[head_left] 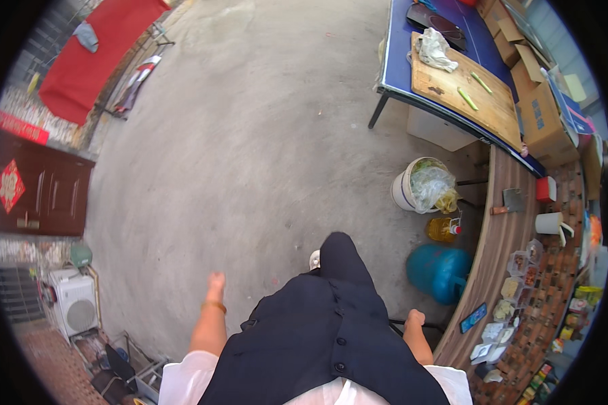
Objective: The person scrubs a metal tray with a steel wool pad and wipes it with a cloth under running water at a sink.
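My left hand [215,287] hangs at my side above the concrete floor, with a band on its wrist. My right hand [415,317] is low at my other side, nearest to the blue-green gas cylinder [428,271] and the wood-grain counter [478,266], apart from both. Nothing held shows in either hand. Both are small and seen end-on, so how their fingers lie is hidden. A phone [473,318] rests on the counter edge, beside several clear food containers [511,289]. A cleaver [511,201] lies farther along the counter.
A blue table [400,64] bears a cutting board [490,111] with green vegetable pieces and a cloth [436,50]. Below stand a white bucket [403,191] with plastic bags and an oil jug [442,230]. At left are a brown door [57,185] and an air-conditioner unit [76,304].
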`<state>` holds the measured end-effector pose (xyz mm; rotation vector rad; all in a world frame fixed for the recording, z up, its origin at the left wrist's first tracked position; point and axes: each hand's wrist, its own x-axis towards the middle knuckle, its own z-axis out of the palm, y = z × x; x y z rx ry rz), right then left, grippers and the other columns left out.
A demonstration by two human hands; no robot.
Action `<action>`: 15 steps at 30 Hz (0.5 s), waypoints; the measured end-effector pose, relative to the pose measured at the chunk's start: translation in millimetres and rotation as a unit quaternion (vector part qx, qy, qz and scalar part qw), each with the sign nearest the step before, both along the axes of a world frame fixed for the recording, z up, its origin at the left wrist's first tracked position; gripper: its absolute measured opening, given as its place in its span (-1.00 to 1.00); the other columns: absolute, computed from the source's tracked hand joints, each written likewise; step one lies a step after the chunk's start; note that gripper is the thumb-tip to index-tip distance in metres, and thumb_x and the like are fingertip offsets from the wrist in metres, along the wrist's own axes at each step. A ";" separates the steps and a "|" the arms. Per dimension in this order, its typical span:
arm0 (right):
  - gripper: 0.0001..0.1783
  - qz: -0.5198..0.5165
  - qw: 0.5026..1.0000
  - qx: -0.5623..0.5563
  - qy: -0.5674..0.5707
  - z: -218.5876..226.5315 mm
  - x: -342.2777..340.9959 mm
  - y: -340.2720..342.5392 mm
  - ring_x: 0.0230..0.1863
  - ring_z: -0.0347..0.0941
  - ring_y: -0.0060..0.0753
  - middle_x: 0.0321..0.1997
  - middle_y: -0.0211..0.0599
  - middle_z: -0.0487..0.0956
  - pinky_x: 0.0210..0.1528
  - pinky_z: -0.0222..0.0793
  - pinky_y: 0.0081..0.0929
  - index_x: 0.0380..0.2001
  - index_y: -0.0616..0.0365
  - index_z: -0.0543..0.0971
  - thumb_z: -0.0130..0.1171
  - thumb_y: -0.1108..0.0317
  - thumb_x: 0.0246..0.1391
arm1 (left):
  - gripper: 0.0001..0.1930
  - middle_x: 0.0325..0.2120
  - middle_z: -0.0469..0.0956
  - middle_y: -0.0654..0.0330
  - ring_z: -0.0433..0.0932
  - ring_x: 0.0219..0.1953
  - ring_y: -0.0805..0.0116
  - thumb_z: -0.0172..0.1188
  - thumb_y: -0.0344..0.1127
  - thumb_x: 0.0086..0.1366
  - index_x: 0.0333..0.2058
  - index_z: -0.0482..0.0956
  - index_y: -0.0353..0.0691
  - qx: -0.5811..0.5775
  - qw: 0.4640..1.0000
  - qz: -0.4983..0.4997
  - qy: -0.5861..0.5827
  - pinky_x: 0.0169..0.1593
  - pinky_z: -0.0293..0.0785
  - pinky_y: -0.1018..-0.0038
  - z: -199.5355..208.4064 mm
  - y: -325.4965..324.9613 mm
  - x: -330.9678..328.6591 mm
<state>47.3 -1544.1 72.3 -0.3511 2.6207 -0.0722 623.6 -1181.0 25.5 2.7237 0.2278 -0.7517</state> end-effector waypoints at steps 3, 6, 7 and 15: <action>-0.72 -0.006 1.000 0.000 0.007 -19.8 -8.6 -41.8 -0.07 0.47 0.00 0.03 0.02 0.43 -0.18 0.49 -0.13 -0.23 0.31 0.55 0.01 0.52 -0.05 | -0.64 -0.17 0.55 -0.06 0.51 -0.06 0.09 0.14 -0.21 0.12 -0.13 0.53 -0.27 -0.089 0.996 -0.031 -0.002 0.00 0.42 0.28 12.5 -189.9 90.2; -0.72 -0.058 0.994 -0.073 0.063 -17.6 71.8 -126.1 -0.08 0.43 0.01 0.04 0.00 0.36 -0.11 0.45 -0.15 -0.22 0.21 0.55 -0.01 0.52 -0.05 | -0.68 -0.17 0.55 -0.02 0.50 -0.07 0.13 0.15 -0.28 0.12 -0.15 0.54 -0.28 -0.188 0.982 -0.027 -0.003 0.00 0.42 0.31 8.8 -305.0 168.3; -0.73 -0.037 0.990 -0.130 0.052 -17.1 93.3 -151.2 -0.11 0.41 -0.02 -0.05 -0.03 0.36 -0.08 0.39 -0.18 -0.25 0.12 0.55 -0.01 0.52 -0.06 | -0.69 -0.18 0.55 -0.01 0.50 -0.07 0.14 0.15 -0.29 0.13 -0.16 0.54 -0.28 -0.214 0.976 -0.032 0.003 0.00 0.42 0.31 9.9 -340.8 189.7; -0.71 0.182 0.801 -0.542 0.177 48.5 288.9 -475.3 -0.07 0.32 -0.17 -0.09 -0.11 0.37 -0.09 0.31 -0.32 -0.24 0.17 0.53 -0.06 0.60 -0.04 | -0.69 -0.41 0.51 -0.02 0.52 -0.33 0.14 0.08 -0.20 0.13 -0.33 0.52 -0.37 -0.212 0.957 -0.180 0.079 -0.26 0.44 0.23 14.5 -411.7 244.7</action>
